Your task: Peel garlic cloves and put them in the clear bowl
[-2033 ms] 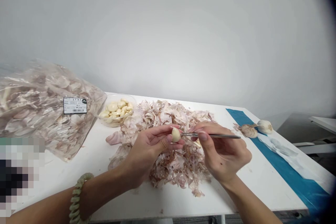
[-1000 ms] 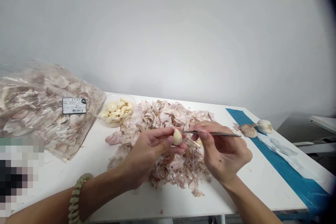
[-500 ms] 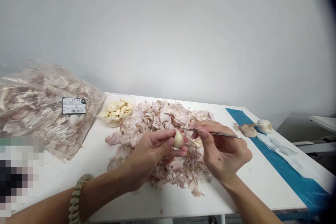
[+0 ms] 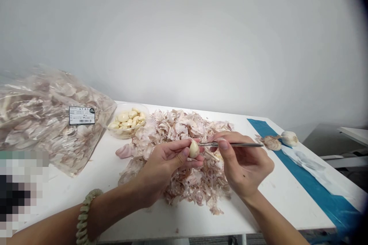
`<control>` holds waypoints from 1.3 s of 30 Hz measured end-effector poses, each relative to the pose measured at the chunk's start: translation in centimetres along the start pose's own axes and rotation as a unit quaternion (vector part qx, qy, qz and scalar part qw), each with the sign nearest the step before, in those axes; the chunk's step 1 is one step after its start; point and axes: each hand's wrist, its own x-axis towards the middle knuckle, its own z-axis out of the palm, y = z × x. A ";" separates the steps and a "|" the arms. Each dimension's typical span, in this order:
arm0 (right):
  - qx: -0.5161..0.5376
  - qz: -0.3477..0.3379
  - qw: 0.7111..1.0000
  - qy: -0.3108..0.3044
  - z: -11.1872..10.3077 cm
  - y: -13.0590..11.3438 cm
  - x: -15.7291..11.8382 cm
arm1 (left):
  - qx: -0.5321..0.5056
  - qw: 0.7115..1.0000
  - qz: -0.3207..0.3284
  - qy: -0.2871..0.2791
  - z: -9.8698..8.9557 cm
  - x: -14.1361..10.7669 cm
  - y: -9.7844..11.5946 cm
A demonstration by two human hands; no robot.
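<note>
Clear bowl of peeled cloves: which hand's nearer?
Left. The left hand is right of the bowl and nearer the camera; the right hand is farther right, beyond the left.

A packed clear plastic bag (image 4: 51,99) sits at the left end of a white table (image 4: 287,191) before a plain gray wall (image 4: 184,38).

The bag's printed label (image 4: 82,115) reads 17.63; at right, a blue strip (image 4: 301,176) runs down the table, a crumpled white sheet (image 4: 313,168), seemingly thin film, touching it, while the corner of a second tabletop (image 4: 359,134) shows at the edge of view.
</note>
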 end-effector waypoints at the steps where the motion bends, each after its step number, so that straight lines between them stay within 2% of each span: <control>1: 0.004 -0.001 1.000 0.000 0.0 0.0 0.0 | 0.003 1.000 0.000 -0.004 0.0 0.0 0.0; 11: 0.035 -0.017 0.999 -0.028 -0.2 0.1 -0.4 | 0.021 1.000 -0.012 -0.012 -0.2 -0.1 0.0; 15: 0.034 -0.020 0.999 -0.021 -0.2 0.2 -0.4 | 0.017 1.000 -0.024 0.010 -0.2 -0.1 0.0; 24: -0.009 -0.014 1.000 0.007 -0.3 0.3 -0.3 | 0.023 0.999 -0.019 0.017 0.0 -0.1 0.0; 29: -0.034 -0.020 0.999 0.002 -0.2 0.2 -0.2 | 0.022 1.000 -0.008 0.015 -0.3 -0.1 -0.2; 34: -0.025 0.006 0.999 -0.020 -0.2 0.0 0.0 | 0.025 0.998 -0.013 0.053 -0.4 -0.1 -0.1; 39: -0.009 0.024 0.999 -0.021 -0.3 0.1 0.0 | 0.088 0.990 0.051 0.100 -0.2 -0.2 0.2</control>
